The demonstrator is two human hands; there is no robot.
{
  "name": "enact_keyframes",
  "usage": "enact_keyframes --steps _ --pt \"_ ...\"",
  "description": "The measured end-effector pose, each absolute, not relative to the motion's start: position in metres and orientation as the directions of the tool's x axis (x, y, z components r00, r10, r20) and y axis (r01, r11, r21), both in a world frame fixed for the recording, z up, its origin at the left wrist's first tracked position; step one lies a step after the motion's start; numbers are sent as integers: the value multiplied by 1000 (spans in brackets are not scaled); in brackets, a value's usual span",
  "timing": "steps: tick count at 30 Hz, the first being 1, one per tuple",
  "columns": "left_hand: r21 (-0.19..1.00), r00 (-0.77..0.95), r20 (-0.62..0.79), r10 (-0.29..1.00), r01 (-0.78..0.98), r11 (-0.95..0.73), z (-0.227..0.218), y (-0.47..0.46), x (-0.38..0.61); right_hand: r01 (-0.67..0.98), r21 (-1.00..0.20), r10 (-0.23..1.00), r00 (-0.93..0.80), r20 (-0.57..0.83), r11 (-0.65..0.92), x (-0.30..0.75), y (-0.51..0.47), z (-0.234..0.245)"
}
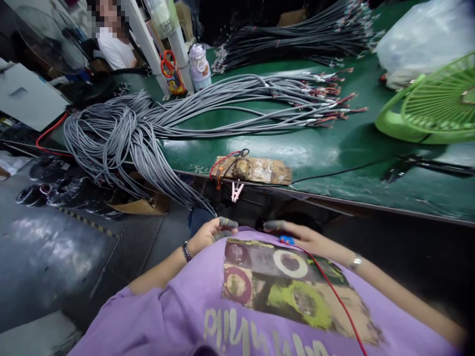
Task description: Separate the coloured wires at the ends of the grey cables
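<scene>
My left hand hovers in front of my purple shirt, below the bench edge, its fingers stretched and grey covers on some of them. My right hand is opposite, fingers also extended, with a grey cover on a fingertip. Beside its palm lies a small blue piece joined to a red wire that runs down across the shirt; whether the hand touches it I cannot tell. The shirt partly hides both hands. Nearest ahead are a pink clip and a taped wooden block with wires on the bench edge.
Grey cables with bared ends lie along the green bench, their coils hanging over its left edge. Black cables lie behind. At right are a green fan and a black tool. A person is at the back left.
</scene>
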State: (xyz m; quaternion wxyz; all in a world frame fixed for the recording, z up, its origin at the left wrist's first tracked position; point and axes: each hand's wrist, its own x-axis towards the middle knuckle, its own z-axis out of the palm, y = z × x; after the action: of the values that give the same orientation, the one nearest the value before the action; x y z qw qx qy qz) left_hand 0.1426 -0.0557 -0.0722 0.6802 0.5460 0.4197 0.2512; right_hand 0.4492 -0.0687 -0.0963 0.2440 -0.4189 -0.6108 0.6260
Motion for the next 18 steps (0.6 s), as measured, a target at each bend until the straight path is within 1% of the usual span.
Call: enact_keyframes --steps 1,3,5,7,9,12,13,14,15,16,17,18 --pt "948 565 -296 770 76 308 -73 -55 145 247 -964 782 -581 -227 -96 451 -68 -104" --pt "945 649 -285 705 67 320 -74 -53 149 260 -966 742 -647 -176 -3 453 -67 -114" --pt "949 683 -286 672 106 296 -73 -49 153 225 -970 738 -669 -83 95 453 -65 -118" --pt "945 678 -304 669 123 305 -73 -45 157 213 -962 756 -654 -10 171 451 -63 -118" --pt "936 629 -320 709 93 341 -76 -43 162 270 -942 803 -596 -3 198 449 -62 -117" --pt "924 467 -334 819 -12 383 -88 -36 169 443 -878 905 -424 -24 184 445 -61 -120" --pt "926 413 -337 846 -21 378 -94 -33 172 510 -842 932 -361 -26 174 444 -60 -123" --pt "935 363 -330 871 0 355 -99 -28 175 586 -794 950 -311 -37 161 442 -58 -126" --pt "951 330 -307 893 63 303 -106 -23 178 670 -730 959 -274 -69 139 440 -55 -131" --pt "962 315 -258 913 167 214 -112 -18 181 750 -652 959 -255 -123 115 438 -50 -135" --pt "950 321 -187 928 300 87 -119 -13 184 820 -564 950 -245 -196 95 437 -46 -141" --pt "892 384 -139 913 449 -53 -125 -8 187 872 -483 934 -232 -273 76 435 -41 -146"
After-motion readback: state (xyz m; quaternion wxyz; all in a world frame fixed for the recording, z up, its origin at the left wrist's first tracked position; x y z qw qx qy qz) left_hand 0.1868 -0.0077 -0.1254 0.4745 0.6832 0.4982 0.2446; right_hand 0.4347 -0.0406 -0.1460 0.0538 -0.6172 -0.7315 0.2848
